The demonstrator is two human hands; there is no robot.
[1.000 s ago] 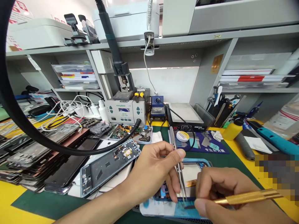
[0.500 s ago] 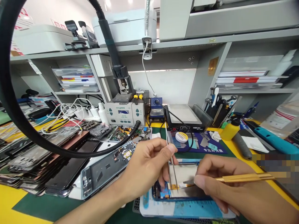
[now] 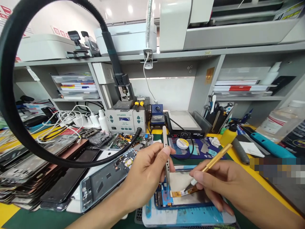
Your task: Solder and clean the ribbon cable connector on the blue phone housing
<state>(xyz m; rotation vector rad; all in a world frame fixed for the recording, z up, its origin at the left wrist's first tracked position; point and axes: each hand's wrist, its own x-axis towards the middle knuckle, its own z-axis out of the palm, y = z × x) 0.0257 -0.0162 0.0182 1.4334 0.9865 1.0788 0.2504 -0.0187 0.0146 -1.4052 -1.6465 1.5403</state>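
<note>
A pair of tweezers (image 3: pixel 165 143) is pinched in my left hand (image 3: pixel 150 168), its tips pointing down at the left part of an opened phone (image 3: pixel 186 178). My right hand (image 3: pixel 214 181) grips a craft knife (image 3: pixel 212 160) with a gold handle, tilted up to the right. The blade touches or hovers just over an orange flex cable (image 3: pixel 176 193) lying across the phone; I cannot tell which. Under the phone lies a blue and white work pad (image 3: pixel 190 218). A blue circuit piece (image 3: pixel 166 194) shows at the phone's left end.
Left of my arm lie a phone frame (image 3: pixel 107 178) and stacked phone parts (image 3: pixel 47 168). A black hose (image 3: pixel 78 163) loops over them from the hot-air station (image 3: pixel 125 121). Behind stand a heating plate (image 3: pixel 183 122), a round white tin (image 3: pixel 182 143) and a yellow bottle (image 3: pixel 228 135).
The knife handle has swung from nearly level to steeply upright, and its blade sits nearer the cable's middle. The tweezers have turned to show their broad side. The camera view has tilted up slightly.
</note>
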